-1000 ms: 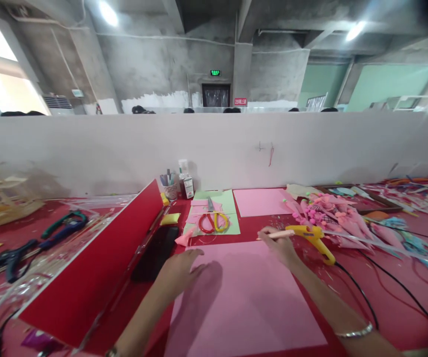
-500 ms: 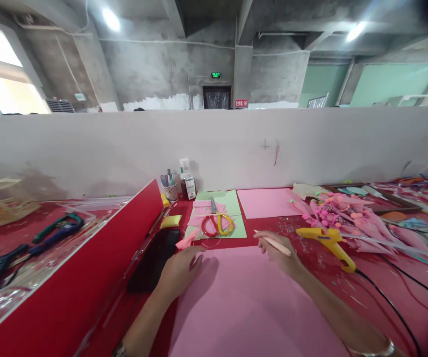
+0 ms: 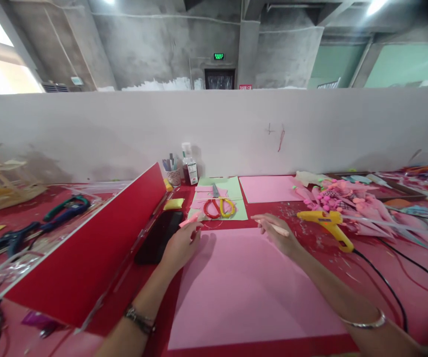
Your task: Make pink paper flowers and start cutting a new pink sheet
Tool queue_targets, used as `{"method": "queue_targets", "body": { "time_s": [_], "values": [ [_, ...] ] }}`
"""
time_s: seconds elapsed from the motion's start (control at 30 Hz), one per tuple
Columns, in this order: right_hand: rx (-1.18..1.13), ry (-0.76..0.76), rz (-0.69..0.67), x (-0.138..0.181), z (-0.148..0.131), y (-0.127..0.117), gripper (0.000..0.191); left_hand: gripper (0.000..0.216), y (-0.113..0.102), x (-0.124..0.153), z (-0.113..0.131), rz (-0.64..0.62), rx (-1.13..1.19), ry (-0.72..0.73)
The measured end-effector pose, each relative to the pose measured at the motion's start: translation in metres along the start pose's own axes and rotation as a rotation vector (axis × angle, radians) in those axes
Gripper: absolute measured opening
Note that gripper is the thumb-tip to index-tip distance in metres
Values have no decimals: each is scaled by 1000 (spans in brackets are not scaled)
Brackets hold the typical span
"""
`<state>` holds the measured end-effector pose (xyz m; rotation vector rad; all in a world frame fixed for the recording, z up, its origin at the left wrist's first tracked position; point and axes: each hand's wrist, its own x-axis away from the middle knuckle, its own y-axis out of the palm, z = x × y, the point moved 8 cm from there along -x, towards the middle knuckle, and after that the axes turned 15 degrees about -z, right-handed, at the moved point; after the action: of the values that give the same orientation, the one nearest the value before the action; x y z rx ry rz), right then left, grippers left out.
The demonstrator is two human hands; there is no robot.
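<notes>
A large pink paper sheet lies flat on the red table in front of me. My left hand hovers at or rests on its far left corner, fingers loosely curved and holding nothing that I can see. Just beyond those fingers is a small salmon-pink piece, partly hidden by the hand. Over the sheet's far right corner, my right hand grips a pale pink pen, its tip pointing left. Scissors with one red and one yellow handle lie beyond the sheet on green paper.
A black phone lies left, beside an upright red panel. A yellow glue gun with a cord sits right, near pink craft pieces. A pen cup, a bottle and another pink sheet are behind.
The view has tipped downward, so the near edge of the pink sheet now shows. My left hand is slightly closer to the salmon-pink piece; the right still holds the pen.
</notes>
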<state>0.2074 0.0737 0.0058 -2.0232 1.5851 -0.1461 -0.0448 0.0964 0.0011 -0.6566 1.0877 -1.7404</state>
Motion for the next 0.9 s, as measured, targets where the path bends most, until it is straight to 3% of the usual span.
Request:
{"method": "queue_targets", "body": {
  "time_s": [0.37, 0.47, 0.7, 0.9],
  "values": [
    [45, 83, 46, 3, -1, 1, 24, 25, -3, 1, -8, 42, -33, -52],
    [86, 65, 72, 5, -1, 0, 17, 23, 0, 1, -9, 6, -44, -48],
    [-125, 35, -114, 6, -8, 18, 30, 21, 11, -1, -6, -57, -72, -10],
    [-176, 78, -87, 4, 5, 20, 26, 30, 4, -2, -14, -11, -137, -70]
  ]
}}
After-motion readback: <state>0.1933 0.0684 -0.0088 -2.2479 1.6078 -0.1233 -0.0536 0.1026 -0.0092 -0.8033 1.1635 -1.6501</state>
